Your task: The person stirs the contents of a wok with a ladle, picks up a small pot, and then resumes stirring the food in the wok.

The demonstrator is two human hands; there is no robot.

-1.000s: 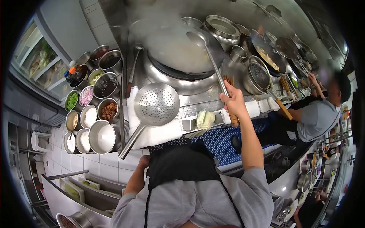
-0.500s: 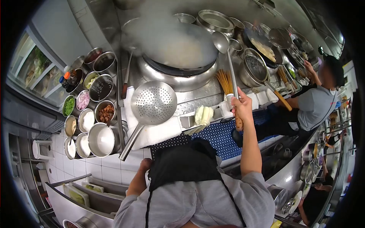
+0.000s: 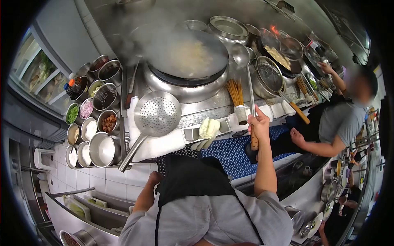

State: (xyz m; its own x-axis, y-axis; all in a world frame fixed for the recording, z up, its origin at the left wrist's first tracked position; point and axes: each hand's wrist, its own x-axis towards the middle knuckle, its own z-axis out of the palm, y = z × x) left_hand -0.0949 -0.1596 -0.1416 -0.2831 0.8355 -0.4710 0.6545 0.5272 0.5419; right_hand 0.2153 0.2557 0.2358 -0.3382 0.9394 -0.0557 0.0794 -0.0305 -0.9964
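My right hand (image 3: 259, 122) is wrapped round the handle of a long ladle (image 3: 250, 82). The ladle's bowl is raised beside the right rim of a large steaming wok (image 3: 158, 69). Pale yellowish food (image 3: 193, 55) lies in the wok, blurred by steam. My left hand (image 3: 155, 178) hangs low by the counter's front edge, its fingers mostly hidden. Nearest to it is a perforated strainer (image 3: 157, 114), resting on a white cloth (image 3: 164, 144) with its handle sticking out over the edge.
Metal seasoning pots (image 3: 104, 149) crowd the left side. A bamboo brush (image 3: 235, 93) stands right of the wok, near a sieve (image 3: 269, 74) over a pot. Folded pale gloves (image 3: 209, 129) hang at the front edge. A co-worker (image 3: 340, 119) stands at another wok on the right.
The view has shifted slightly, and steam over the wok has thinned so the food shows more. Flame appears at the far wok. The co-worker's lower arm has come into view.
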